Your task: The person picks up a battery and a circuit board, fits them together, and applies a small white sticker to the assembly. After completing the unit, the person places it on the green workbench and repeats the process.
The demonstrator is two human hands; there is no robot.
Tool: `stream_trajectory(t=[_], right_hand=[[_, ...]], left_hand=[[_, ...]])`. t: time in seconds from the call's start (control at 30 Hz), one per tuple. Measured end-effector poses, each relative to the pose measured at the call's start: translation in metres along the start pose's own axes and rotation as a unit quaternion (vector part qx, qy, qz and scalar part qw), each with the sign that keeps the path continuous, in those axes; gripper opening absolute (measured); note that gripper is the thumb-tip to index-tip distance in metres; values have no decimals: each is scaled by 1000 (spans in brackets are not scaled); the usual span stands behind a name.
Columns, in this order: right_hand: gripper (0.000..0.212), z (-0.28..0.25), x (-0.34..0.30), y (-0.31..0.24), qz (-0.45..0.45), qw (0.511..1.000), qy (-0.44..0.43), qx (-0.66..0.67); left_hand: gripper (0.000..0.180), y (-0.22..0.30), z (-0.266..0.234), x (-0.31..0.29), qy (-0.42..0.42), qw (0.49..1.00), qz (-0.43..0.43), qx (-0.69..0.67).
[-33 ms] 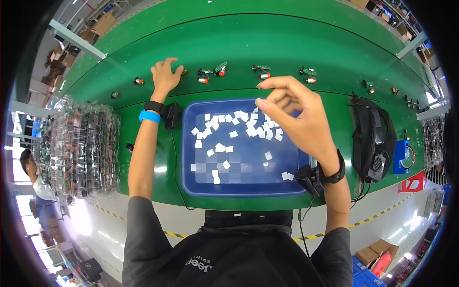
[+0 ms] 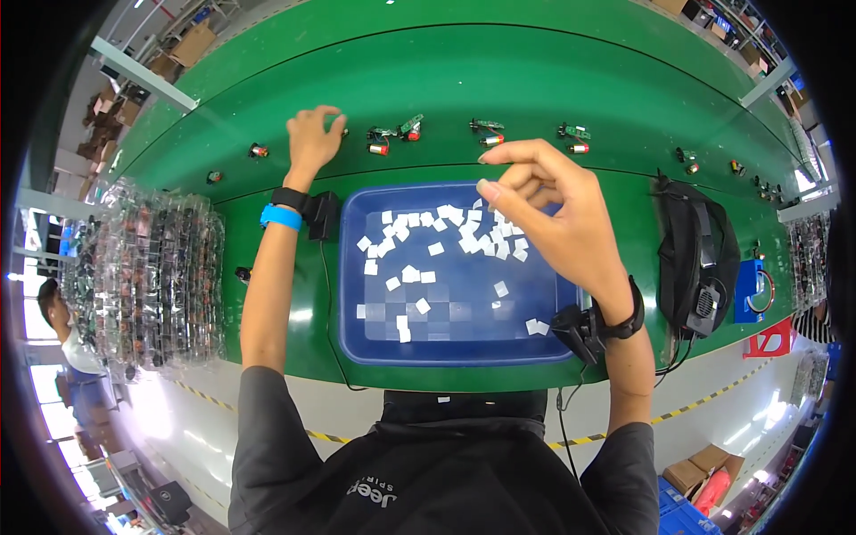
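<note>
My left hand [image 2: 314,140] hovers over the far left of the green bench. Its fingers are bent, with a small gap between thumb and index; nothing shows in it. A small part [image 2: 345,132], mostly hidden by this hand, lies beside the thumb. To its right are small motors with green circuit boards [image 2: 378,150]. My right hand [image 2: 557,201] is raised above the right side of a blue tray [image 2: 348,334]. Thumb and index are apart, the other fingers curled, and nothing is visible between them. Small white square pieces [image 2: 411,275] lie scattered in the tray.
Further motor assemblies [image 2: 492,140] stand in a row across the green bench [image 2: 428,71]. Stacked clear plastic packs [image 2: 147,276] fill the left end. A black bag [image 2: 700,259] and a blue box [image 2: 749,294] sit on the right. Cables run from my wrist devices [image 2: 323,216].
My left hand has shifted slightly to the right, its thumb and index closer together. My right hand stays almost in place.
</note>
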State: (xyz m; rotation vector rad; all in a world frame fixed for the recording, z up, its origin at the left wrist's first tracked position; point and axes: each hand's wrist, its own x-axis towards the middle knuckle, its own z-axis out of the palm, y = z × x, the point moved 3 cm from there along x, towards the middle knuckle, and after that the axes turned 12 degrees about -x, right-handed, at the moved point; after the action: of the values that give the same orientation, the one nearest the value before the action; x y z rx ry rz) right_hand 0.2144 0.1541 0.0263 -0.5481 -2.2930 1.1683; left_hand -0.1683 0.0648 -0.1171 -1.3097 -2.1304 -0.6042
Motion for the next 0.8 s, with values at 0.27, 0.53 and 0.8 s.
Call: stream_trajectory(t=[0.27,0.53,0.8], right_hand=[[19,-2,1,12,-2,1000,-19,-3],[19,13,8,17,-13,995,27,-95],[15,11,11,18,-157,960,88,-214]], left_hand=[[49,57,0,15,-344,889,-199,-229],[31,159,-111,9,-243,765,-139,-580],[37,195,-148,-1,-263,665,-142,-685]])
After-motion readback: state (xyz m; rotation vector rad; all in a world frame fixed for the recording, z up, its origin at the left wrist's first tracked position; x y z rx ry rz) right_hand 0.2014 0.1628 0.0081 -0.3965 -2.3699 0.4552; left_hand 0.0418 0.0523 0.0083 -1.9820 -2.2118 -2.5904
